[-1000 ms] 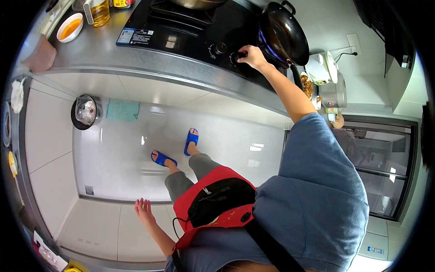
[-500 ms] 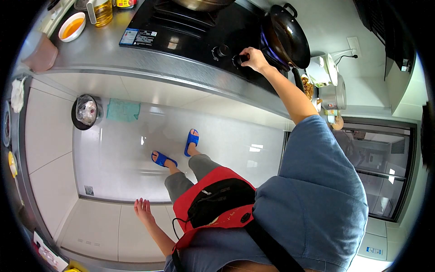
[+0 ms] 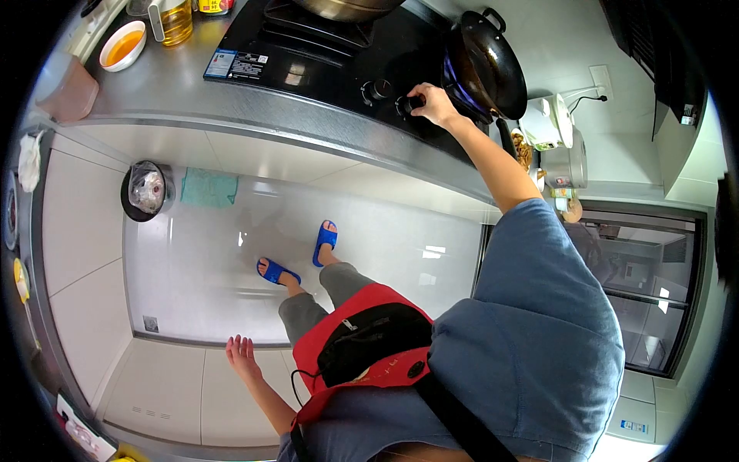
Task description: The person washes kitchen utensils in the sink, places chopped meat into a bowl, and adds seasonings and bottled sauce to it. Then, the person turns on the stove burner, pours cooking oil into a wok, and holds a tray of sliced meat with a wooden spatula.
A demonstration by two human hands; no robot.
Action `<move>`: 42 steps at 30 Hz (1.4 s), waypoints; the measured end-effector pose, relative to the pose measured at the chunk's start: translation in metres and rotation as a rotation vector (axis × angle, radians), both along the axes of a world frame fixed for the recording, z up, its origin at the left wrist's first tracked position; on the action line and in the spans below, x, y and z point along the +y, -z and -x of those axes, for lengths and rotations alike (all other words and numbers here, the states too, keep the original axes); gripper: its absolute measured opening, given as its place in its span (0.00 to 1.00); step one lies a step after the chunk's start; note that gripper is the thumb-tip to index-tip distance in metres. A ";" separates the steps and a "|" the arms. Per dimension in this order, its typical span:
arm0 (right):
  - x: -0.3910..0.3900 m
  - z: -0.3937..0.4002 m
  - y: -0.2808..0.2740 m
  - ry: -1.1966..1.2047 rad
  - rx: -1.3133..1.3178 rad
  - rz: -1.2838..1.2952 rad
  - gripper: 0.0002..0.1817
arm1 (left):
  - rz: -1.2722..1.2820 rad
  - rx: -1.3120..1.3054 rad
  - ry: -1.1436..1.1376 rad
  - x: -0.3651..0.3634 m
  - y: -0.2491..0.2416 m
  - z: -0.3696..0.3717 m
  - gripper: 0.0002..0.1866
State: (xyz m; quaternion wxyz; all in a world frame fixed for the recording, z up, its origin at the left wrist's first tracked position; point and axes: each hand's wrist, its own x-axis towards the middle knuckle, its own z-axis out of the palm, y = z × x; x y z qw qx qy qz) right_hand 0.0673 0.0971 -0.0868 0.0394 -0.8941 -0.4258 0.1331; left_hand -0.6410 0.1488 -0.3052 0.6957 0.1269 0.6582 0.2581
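My right hand is closed around the right-hand stove knob, fingers and thumb pinching its sides. Another knob sits just left of it on the black gas stove. Beyond the hand, a dark wok rests over a burner with a blue flame showing at its edge. My left hand hangs low over the floor on the left, fingers apart, holding nothing.
A second pan stands on the far burner. On the steel counter are a white bowl with orange liquid and an oil jug. A white pot stands beyond the wok. A bin sits on the floor.
Hardly anything differs. My right hand stays on the knob and the left hand hangs in nearly the same place; the view has shifted very slightly.
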 end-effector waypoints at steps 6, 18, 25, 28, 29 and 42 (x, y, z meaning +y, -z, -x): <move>0.000 -0.003 0.003 -0.095 -0.065 -0.018 0.22 | -0.042 -0.016 -0.048 0.011 -0.013 -0.002 0.19; 0.004 0.013 -0.001 -0.112 -0.113 0.048 0.32 | -0.068 0.001 -0.147 0.042 -0.027 0.062 0.19; 0.012 0.140 -0.013 -0.190 -0.192 -0.420 0.17 | -0.283 0.053 -0.331 0.091 -0.055 0.091 0.15; 0.008 0.183 0.044 -0.217 0.046 -0.483 0.09 | -0.375 0.135 -0.369 0.141 -0.073 0.099 0.12; 0.036 0.226 0.028 -0.313 -0.023 -0.336 0.10 | -0.383 0.149 -0.413 0.156 -0.083 0.104 0.12; 0.534 0.522 -0.011 -0.947 0.605 -0.617 0.15 | -0.763 0.872 -0.149 0.408 -0.208 0.197 0.09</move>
